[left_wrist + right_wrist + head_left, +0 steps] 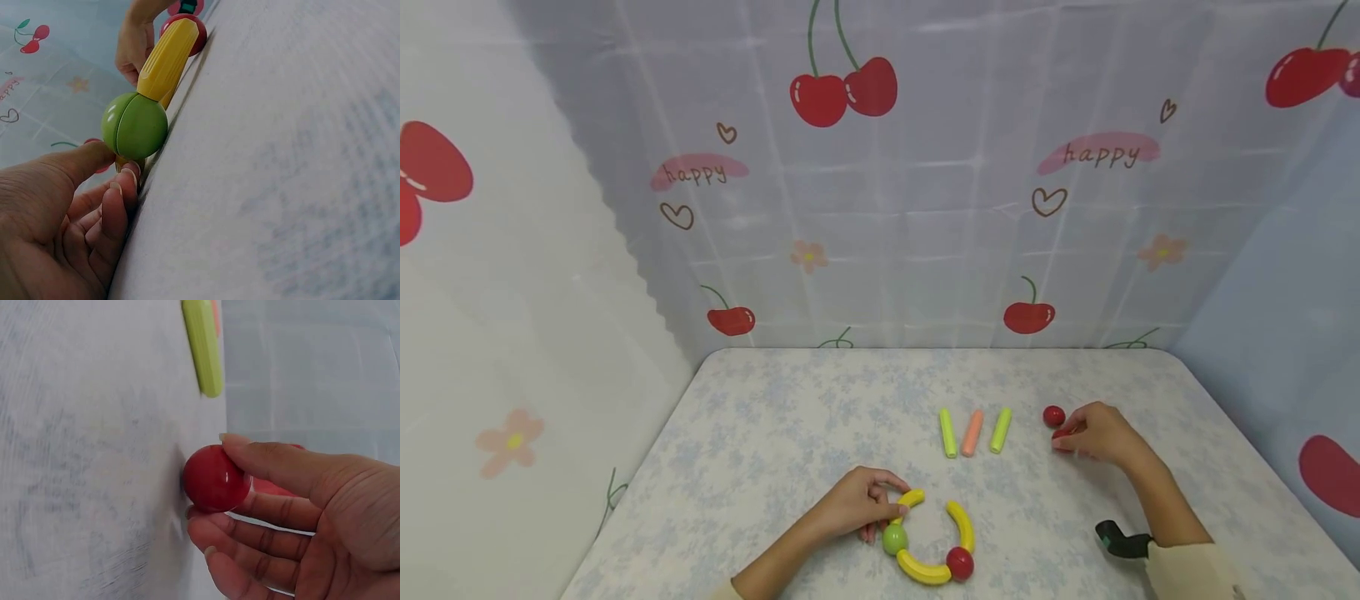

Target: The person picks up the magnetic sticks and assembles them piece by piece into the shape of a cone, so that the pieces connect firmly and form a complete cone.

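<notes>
Near the table's front, an open ring is formed of three yellow curved rods, a green ball (895,539) and a red ball (959,564). My left hand (856,504) pinches the upper-left curved rod (913,497) between thumb and fingers, just above the green ball; in the left wrist view that rod is mostly hidden behind the ball. Another curved rod (923,570) links green and red balls, and a third (962,527) rises from the red one. Farther right, my right hand (1101,432) grips a second red ball (215,479) with thumb and fingertips, low over the tabletop.
A loose red ball (1054,416) lies just beyond my right fingertips. Left of it are three straight rods: yellow-green (1001,431), orange (973,433) and yellow-green (948,433). A black strap-like piece (1122,540) juts from the right wrist. Cherry-print curtains (925,208) surround the table.
</notes>
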`<control>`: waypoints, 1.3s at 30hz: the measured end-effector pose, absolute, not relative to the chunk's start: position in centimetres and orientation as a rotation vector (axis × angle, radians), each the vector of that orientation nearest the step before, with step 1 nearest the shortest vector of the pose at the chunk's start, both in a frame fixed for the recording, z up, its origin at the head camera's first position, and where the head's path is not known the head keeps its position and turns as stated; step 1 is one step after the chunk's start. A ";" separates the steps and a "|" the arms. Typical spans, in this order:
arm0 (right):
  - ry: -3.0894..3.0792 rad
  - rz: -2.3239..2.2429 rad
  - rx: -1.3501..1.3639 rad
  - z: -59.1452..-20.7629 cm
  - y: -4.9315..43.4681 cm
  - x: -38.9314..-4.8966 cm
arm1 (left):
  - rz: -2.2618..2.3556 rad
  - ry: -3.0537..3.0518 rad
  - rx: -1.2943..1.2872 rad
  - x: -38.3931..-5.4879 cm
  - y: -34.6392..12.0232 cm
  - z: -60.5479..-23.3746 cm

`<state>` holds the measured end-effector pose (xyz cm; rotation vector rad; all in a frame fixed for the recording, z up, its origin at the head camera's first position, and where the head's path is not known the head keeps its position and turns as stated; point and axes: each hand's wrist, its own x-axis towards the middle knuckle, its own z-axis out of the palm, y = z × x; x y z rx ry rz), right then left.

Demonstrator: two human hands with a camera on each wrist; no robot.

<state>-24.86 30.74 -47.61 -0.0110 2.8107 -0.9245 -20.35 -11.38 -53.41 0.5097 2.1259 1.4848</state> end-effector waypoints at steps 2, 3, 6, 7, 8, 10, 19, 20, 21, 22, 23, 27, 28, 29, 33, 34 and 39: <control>2.804 -0.916 -0.043 -47.3 30.4 -24.7 | 1.487 2.125 0.513 -20.3 -11.4 -53.4; 2.801 -0.911 -0.054 -47.1 30.1 -24.6 | 1.489 2.122 0.514 -20.3 -11.4 -53.4; 2.801 -0.911 -0.104 -46.3 29.4 -24.3 | 1.493 2.119 0.515 -20.3 -11.4 -53.4; 2.802 -0.917 -0.119 -46.0 29.1 -24.1 | 1.493 2.119 0.517 -20.3 -11.4 -53.4; 2.800 -0.928 -0.142 -45.8 28.9 -23.9 | 1.493 2.119 0.518 -20.3 -11.4 -53.4; 2.804 -0.964 -0.209 -45.5 28.2 -23.6 | 1.491 2.120 0.524 -20.3 -11.5 -53.4; 2.903 -1.110 -0.480 -44.9 24.5 -22.7 | 1.504 2.105 0.524 -20.3 -11.5 -53.5; 2.888 -1.129 -0.484 -44.9 24.0 -22.6 | 1.505 2.104 0.522 -20.3 -11.5 -53.5; 2.870 -1.145 -0.489 -44.9 23.6 -22.5 | 1.507 2.102 0.519 -20.3 -11.5 -53.5; 2.852 -1.161 -0.498 -45.0 23.1 -22.3 | 1.508 2.101 0.516 -20.3 -11.5 -53.5; 2.832 -1.174 -0.509 -44.9 22.6 -22.2 | 1.507 2.100 0.512 -20.3 -11.5 -53.5; 2.764 -1.202 -0.567 -45.2 20.9 -21.6 | 1.504 2.101 0.507 -20.3 -11.5 -53.5; 2.750 -1.203 -0.599 -45.4 20.6 -21.5 | 1.502 2.102 0.506 -20.3 -11.5 -53.5; 2.738 -1.203 -0.620 -45.5 20.2 -21.5 | 1.501 2.102 0.504 -20.3 -11.5 -53.5; 2.659 -1.221 -0.686 -46.3 18.8 -21.3 | 1.506 2.101 0.503 -20.2 -11.5 -53.4; 2.634 -1.230 -0.695 -46.5 18.5 -21.2 | 1.508 2.102 0.504 -20.2 -11.5 -53.4; 2.548 -1.260 -0.766 -47.4 17.2 -20.9 | 1.510 2.101 0.513 -20.3 -11.5 -53.4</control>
